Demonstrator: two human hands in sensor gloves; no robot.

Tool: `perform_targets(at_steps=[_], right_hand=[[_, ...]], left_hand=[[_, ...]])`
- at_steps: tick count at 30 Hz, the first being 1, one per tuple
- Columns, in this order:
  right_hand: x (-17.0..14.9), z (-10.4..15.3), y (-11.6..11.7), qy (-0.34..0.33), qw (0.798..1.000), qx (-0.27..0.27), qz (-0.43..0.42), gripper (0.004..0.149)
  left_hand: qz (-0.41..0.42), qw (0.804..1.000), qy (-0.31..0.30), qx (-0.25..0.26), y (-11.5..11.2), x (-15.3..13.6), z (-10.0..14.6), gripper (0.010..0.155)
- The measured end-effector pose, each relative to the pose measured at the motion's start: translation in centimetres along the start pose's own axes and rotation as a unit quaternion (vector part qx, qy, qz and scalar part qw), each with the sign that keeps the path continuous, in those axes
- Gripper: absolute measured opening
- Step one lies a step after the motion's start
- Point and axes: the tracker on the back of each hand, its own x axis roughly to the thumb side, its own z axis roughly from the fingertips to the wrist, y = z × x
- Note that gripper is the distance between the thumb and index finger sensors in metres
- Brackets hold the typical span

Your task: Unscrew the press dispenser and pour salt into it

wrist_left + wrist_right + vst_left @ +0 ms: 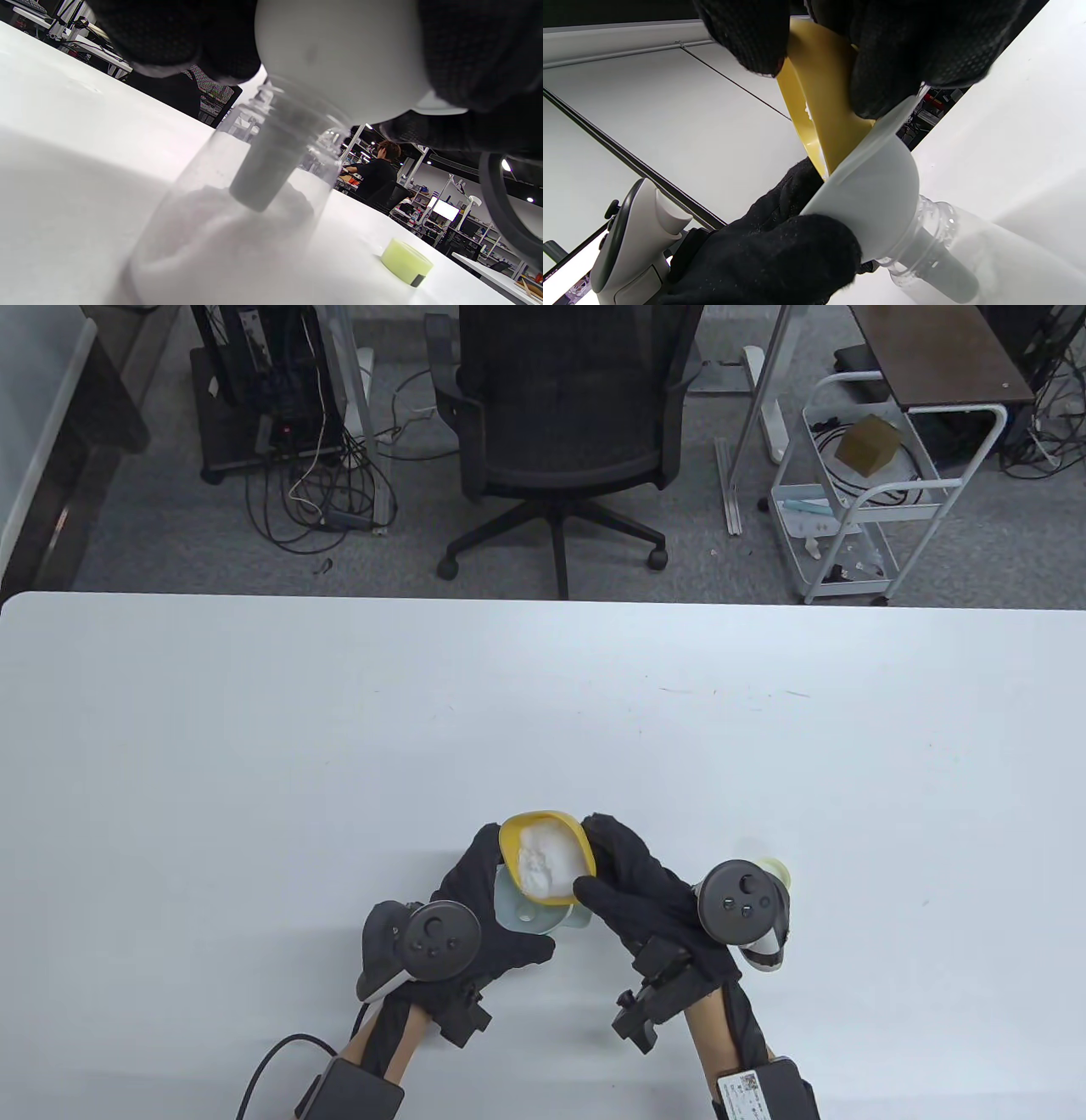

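Tilting yellow bowl [547, 857] down-left into funnel [878, 199], R grip [632, 891] holding, L grip [475, 916] steadying funnel.

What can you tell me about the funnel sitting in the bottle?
The funnel looks like smooth pale grey-white plastic: a rounded bowl narrowing to a darker spout that reaches down through the neck of the clear bottle, ending above the salt heap inside. The left hand holds its bowl. The yellow cup, tipped by the right hand, meets its rim.
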Motion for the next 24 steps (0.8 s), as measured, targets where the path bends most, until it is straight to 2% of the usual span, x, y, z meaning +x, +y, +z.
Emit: perform_targets(at_steps=[24], right_hand=[[0.12,0.03,0.15,-0.007,1.000,0.005,0.011,0.074]], left_hand=[[-0.001,1.000,-0.002,-0.002,0.03,0.05,0.01,0.137]])
